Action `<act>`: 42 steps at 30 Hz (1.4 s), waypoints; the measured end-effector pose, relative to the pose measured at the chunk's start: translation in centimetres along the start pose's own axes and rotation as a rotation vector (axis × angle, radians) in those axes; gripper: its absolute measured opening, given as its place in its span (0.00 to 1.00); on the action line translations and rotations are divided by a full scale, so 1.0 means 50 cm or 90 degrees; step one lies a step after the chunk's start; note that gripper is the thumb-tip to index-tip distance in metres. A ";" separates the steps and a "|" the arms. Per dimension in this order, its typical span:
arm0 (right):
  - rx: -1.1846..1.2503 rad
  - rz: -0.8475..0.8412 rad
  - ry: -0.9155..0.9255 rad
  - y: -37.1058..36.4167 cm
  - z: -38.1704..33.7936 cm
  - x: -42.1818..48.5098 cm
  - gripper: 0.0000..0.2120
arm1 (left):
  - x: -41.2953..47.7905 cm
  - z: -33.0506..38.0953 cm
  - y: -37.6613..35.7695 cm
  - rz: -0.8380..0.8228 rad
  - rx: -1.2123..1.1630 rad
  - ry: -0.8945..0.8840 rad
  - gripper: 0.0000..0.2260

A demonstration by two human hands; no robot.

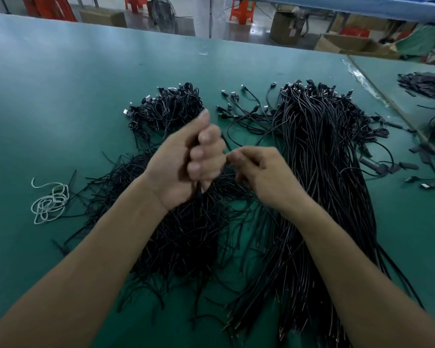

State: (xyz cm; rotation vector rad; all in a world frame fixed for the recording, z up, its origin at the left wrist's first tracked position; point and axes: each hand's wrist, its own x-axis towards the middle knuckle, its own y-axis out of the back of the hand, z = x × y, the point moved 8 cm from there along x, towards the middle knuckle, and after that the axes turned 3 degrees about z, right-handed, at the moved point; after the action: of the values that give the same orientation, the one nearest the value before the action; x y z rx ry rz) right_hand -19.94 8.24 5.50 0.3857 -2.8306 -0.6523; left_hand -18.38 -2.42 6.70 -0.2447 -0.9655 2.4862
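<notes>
While left hand fingers clench cables upright, right hand fingers curled, hold unclear

Bare forearms reach forward, hands nearly meeting.
Left hand clenched upright, thumb on top, round a thin black cable bundle; right hand, blurred, curls its fingertips toward the left knuckles.

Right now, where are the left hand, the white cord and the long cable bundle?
left hand [178,164], head view, back of the hand gripping black cables [198,195]
white cord [57,197], head view, loops of its coil
long cable bundle [309,156], head view, mid-length strands
</notes>
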 end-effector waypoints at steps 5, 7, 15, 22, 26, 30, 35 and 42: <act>-0.219 -0.198 0.025 -0.055 -0.011 -0.037 0.12 | 0.016 0.049 0.048 0.200 0.265 -0.226 0.18; -0.225 -0.189 0.057 -0.040 -0.033 -0.040 0.11 | 0.013 0.041 0.053 0.255 0.542 -0.217 0.17; -0.075 0.043 0.122 0.067 -0.056 -0.011 0.05 | -0.005 -0.060 0.040 0.123 0.588 0.080 0.30; 0.204 -0.108 0.059 0.031 -0.036 -0.011 0.07 | -0.015 -0.063 0.022 -0.003 0.389 0.125 0.25; 0.063 -0.077 0.098 0.033 -0.040 -0.004 0.06 | -0.009 -0.059 0.042 0.102 0.426 0.064 0.28; -0.053 -0.031 0.120 0.031 -0.044 0.000 0.06 | -0.008 -0.039 0.063 0.257 0.470 -0.092 0.26; -0.069 0.030 0.151 0.021 -0.067 0.000 0.06 | -0.011 -0.090 0.059 0.180 0.207 0.112 0.23; -0.085 0.039 0.023 0.033 -0.007 0.019 0.12 | -0.015 -0.078 0.120 0.282 0.316 0.109 0.25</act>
State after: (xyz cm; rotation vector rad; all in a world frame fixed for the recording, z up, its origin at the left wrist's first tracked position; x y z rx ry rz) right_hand -21.06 9.24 6.71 0.2835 -2.7343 -0.8070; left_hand -18.59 -4.33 -0.21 -0.5409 -0.2167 2.9426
